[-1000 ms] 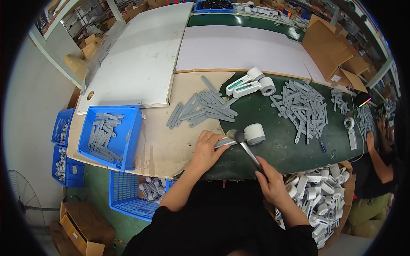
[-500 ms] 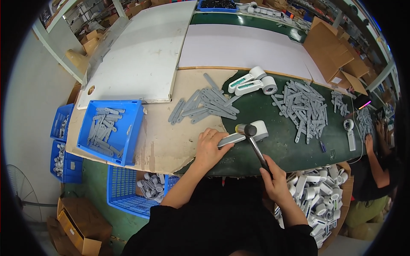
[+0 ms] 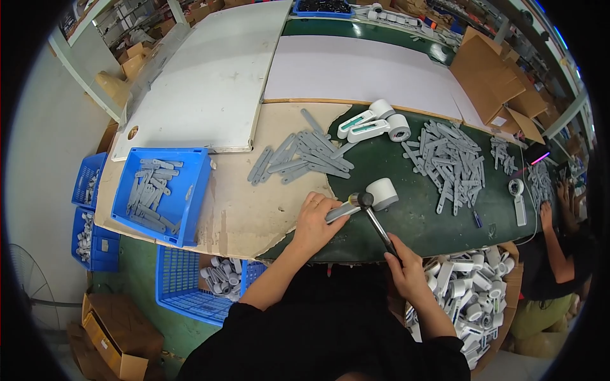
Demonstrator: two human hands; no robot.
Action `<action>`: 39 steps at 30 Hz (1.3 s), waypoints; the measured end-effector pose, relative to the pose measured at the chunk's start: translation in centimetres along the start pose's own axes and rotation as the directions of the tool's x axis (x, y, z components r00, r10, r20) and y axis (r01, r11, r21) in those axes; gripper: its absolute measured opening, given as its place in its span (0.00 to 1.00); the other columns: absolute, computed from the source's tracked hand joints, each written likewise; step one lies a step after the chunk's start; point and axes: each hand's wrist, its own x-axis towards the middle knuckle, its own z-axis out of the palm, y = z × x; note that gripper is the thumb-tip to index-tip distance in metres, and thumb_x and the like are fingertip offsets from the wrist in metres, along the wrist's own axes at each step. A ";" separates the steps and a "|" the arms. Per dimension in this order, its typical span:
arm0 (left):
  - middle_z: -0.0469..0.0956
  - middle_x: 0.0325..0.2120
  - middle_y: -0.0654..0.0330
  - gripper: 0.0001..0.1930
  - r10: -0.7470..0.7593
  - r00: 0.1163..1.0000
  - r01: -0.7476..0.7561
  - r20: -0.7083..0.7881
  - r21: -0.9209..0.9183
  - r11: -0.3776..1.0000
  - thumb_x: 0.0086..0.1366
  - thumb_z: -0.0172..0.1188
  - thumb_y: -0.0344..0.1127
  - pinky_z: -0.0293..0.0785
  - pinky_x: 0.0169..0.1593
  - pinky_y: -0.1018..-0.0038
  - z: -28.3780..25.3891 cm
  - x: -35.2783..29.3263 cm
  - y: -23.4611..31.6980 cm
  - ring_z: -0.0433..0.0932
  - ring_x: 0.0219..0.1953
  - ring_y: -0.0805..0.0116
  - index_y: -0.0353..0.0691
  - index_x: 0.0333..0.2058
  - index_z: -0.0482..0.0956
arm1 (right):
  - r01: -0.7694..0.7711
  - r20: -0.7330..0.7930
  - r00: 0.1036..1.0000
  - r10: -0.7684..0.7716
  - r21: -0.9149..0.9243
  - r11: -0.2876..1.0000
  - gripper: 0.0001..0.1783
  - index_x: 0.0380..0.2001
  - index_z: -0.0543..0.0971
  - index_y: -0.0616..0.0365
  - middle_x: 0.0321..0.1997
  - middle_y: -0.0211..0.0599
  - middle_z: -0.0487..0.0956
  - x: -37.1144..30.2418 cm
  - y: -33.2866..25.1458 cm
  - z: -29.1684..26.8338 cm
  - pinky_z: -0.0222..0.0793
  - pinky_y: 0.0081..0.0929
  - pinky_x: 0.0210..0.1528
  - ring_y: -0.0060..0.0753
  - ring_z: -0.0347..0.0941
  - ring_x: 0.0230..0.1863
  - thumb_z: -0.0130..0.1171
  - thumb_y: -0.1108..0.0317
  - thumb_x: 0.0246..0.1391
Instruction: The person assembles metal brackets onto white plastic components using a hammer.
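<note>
My left hand (image 3: 316, 220) presses down on a grey handle piece (image 3: 343, 211) joined to a white round-headed part (image 3: 383, 193) on the green belt (image 3: 413, 219). My right hand (image 3: 406, 270) grips the shaft of a small black hammer (image 3: 375, 219); its head rests on the grey piece right beside my left fingers. A loose heap of grey strips (image 3: 302, 155) lies just beyond my left hand.
A blue bin (image 3: 159, 193) of grey strips sits at the left. More grey strips (image 3: 448, 159) cover the belt at right, with finished white units (image 3: 375, 122) behind. A box of white parts (image 3: 467, 298) stands by my right arm. Another person (image 3: 553, 254) works at far right.
The hammer has swung down from a raised position onto the grey piece. My left hand stays holding the part in the same place.
</note>
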 end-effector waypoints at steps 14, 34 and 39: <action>0.74 0.28 0.57 0.16 -0.055 0.998 0.056 0.015 -0.009 0.998 0.45 0.68 0.34 0.70 0.39 0.67 -1.6 -2.1 -0.1 0.71 0.35 0.57 0.37 0.33 0.77 | -0.089 0.055 0.995 0.086 0.052 0.995 0.20 0.51 0.68 0.64 0.43 0.55 0.76 0.0 0.1 0.1 0.67 0.31 0.48 0.51 0.74 0.45 0.53 0.71 0.55; 0.73 0.25 0.56 0.13 0.032 0.999 -0.032 -0.032 -0.005 0.999 0.44 0.67 0.30 0.70 0.36 0.67 -1.0 -1.8 -0.1 0.71 0.32 0.56 0.34 0.31 0.76 | 0.052 -0.009 0.999 -0.054 -0.155 0.987 0.23 0.54 0.66 0.62 0.39 0.54 0.75 -1.0 -1.2 0.0 0.69 0.33 0.41 0.53 0.74 0.39 0.51 0.76 0.53; 0.73 0.25 0.56 0.13 0.031 0.999 -0.031 -0.032 -0.009 0.999 0.44 0.67 0.29 0.70 0.36 0.67 -1.2 -2.2 0.2 0.71 0.32 0.57 0.35 0.30 0.76 | 0.034 0.008 0.999 -0.033 -0.128 0.991 0.23 0.54 0.66 0.61 0.38 0.54 0.75 -0.1 -2.2 -0.3 0.69 0.35 0.42 0.54 0.74 0.39 0.52 0.75 0.53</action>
